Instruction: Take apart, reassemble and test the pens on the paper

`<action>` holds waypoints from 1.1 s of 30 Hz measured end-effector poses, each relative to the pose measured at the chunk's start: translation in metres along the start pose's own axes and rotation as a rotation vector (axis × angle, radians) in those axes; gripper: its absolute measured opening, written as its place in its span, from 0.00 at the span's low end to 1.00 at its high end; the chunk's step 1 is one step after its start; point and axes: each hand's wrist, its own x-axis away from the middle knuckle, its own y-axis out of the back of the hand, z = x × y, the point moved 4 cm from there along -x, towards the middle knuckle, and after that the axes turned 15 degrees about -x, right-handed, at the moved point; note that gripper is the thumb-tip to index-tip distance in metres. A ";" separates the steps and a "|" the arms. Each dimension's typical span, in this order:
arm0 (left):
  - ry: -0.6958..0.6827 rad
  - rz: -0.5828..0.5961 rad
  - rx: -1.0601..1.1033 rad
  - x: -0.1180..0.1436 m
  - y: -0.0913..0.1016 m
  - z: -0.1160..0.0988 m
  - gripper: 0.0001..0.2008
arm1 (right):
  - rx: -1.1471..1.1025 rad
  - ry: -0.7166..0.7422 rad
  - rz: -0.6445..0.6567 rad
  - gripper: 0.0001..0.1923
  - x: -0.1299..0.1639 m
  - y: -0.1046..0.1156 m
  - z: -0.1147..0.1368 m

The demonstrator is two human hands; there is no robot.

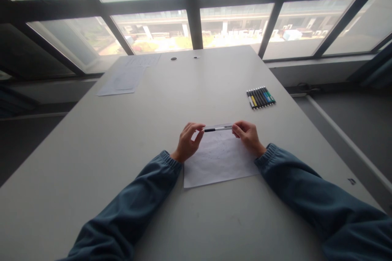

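- Nearest, both blue sleeves (128,208) are reaching forward over the grey worktop (92,151), forearms resting low; keeping them planted would steady the fingers.
- A white sheet of paper (219,163) is lying flat between the wrists, just under the hands.
- The left hand (187,142) is pinching the dark end of a pen (218,128), fingers closed on it.
- The right hand (248,135) is gripping the other end, fingers likewise closed on it.
- The pen is hanging level above the sheet's far edge; a straight pull along its axis, not a bend, seems wisest.
- Farther right, a row of markers (261,97) is lying side by side.
- Far left, loose papers (125,76) are sitting near the window.
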 end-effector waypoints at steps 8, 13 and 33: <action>0.017 0.024 0.024 0.002 -0.003 0.003 0.06 | -0.112 -0.047 0.072 0.16 0.000 -0.005 0.001; 0.038 0.062 0.041 0.004 -0.005 0.004 0.06 | -0.083 -0.074 0.069 0.17 0.000 -0.007 0.001; 0.086 0.113 0.091 0.003 -0.007 0.003 0.08 | -0.041 -0.010 0.008 0.13 0.000 -0.003 0.003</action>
